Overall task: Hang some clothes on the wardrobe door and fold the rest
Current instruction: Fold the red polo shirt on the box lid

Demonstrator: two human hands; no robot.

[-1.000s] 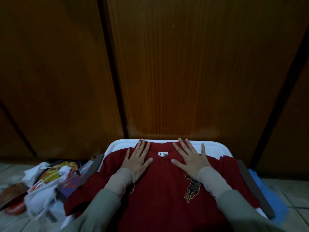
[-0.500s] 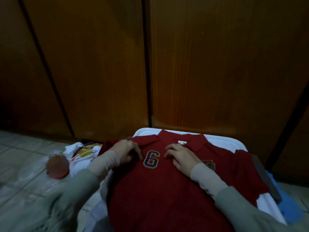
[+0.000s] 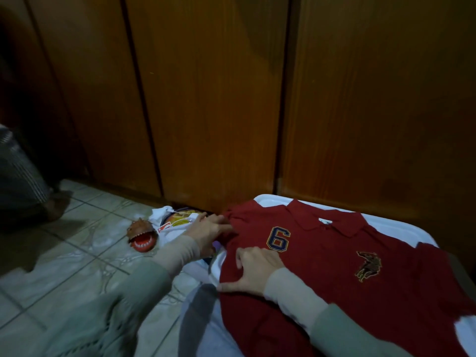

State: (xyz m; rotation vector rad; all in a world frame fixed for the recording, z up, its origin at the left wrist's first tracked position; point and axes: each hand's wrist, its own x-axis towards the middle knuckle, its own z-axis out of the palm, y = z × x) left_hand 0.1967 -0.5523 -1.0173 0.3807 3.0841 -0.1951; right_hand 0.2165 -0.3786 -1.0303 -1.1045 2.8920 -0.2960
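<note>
I am working the red polo shirt [image 3: 334, 269], which lies face up across the lower right of the frame on a white bench [image 3: 401, 225], collar toward the wooden wardrobe door [image 3: 213, 104] that fills the upper half; the step in hand, as I judge it, is folding in the sleeve at the shirt's left edge; my left hand [image 3: 206, 231], left of centre, has its fingers curled round the sleeve cloth near the shoulder, though how firm the pinch is I cannot tell in this dim light; my right hand [image 3: 253, 270] lies spread and flat on the chest just below the navy number 6 [image 3: 278, 239], thumb stretched along the side edge; to do this well I would keep that flat hand pressing as an anchor so the body does not creep off the bench, and carry the sleeve across in one smooth pull, laying the crease straight from shoulder to hem; the cloth looks soft and thick, so it should hold a fold without slipping; a toy with a toothy mouth [image 3: 141, 235] and a white printed garment [image 3: 177, 222] lie on the tiled floor [image 3: 64, 274] just beside the sleeve, and I would lift clear of them.
</note>
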